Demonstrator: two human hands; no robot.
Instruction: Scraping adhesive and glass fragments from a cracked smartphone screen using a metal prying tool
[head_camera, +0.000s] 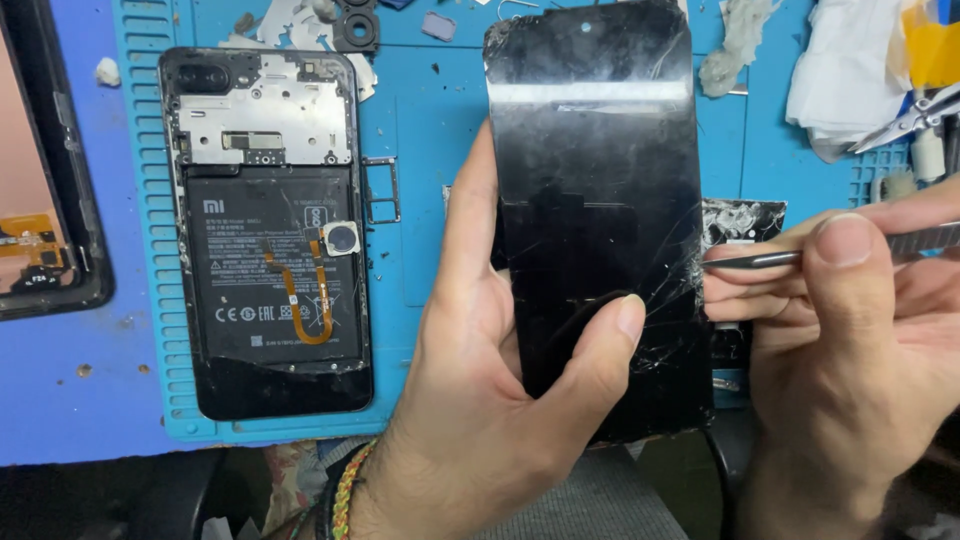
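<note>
Two hands at work over a blue mat (150, 250) on the surface. Left hand (480, 400) closed around a cracked black screen panel (600, 210), thumb (590, 350) pressed on the front glass, other fingers behind and partly hidden. Panel held upright, long axis running away from the body, slightly tilted to the right at its lower end. Right hand (850, 340) pinched shut on thin metal tweezers (760, 260), lying almost flat, pointing left. Tip touching, or just beside, the right edge of the panel, at the most cracked area. So: tool across the long axis, meeting the panel from the right side, near its lower half. Well apart on the left, an opened phone (270, 230) flat on the mat, battery and orange flat cable visible.
</note>
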